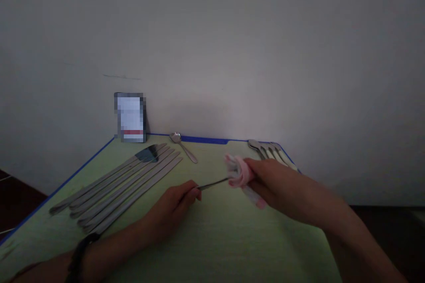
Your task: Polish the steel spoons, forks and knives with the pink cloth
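Note:
My left hand (182, 201) is closed on one end of a thin metal piece of cutlery (214, 183), held over the table. Its other end is hidden inside a pink and white cloth (239, 172), so I cannot tell its kind. Gripping that cloth around the cutlery is my right hand (270, 177), fingers closed. A loose spoon (181, 141) lies at the table's back edge, beyond both hands. Just behind my right hand, several spoons (262, 148) lie side by side, partly covered by the hand and forearm.
Several long metal knives (122, 185) lie in a slanted row left of my left hand, with a dark bluish patch (148, 154) across them. A phone with a blurred screen (131, 117) leans against the wall (212, 53). The pale green table (212, 239) has a blue edge.

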`<action>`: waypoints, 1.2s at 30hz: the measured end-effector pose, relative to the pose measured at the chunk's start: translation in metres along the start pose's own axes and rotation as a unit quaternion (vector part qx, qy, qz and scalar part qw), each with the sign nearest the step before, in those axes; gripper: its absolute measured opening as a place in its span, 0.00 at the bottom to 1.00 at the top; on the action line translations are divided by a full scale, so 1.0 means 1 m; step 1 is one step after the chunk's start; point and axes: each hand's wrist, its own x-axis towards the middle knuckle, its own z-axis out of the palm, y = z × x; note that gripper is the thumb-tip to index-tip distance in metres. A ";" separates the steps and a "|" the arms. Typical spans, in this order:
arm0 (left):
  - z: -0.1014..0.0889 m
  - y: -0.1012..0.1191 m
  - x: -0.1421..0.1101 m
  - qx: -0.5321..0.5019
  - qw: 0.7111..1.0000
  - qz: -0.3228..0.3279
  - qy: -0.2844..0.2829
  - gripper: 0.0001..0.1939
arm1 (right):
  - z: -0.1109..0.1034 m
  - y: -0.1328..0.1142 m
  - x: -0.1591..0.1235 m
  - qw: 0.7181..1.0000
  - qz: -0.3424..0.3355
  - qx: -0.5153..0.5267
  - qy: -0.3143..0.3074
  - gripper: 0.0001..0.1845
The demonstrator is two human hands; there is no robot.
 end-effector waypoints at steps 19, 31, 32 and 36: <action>-0.003 -0.014 0.007 -0.303 0.948 -0.016 0.094 0.21 | 0.018 0.003 0.024 0.988 -0.034 0.032 0.147 0.09; -0.003 -0.008 0.007 -0.201 0.978 -0.048 -0.016 0.21 | 0.084 0.008 0.035 0.878 0.068 0.366 0.301 0.21; -0.004 -0.005 0.005 -0.152 0.987 -0.033 -0.051 0.21 | 0.085 0.007 0.034 0.870 0.067 0.376 0.312 0.21; -0.005 0.004 -0.002 -0.044 0.987 0.027 -0.151 0.19 | 0.089 -0.001 0.035 0.847 0.059 0.422 0.318 0.23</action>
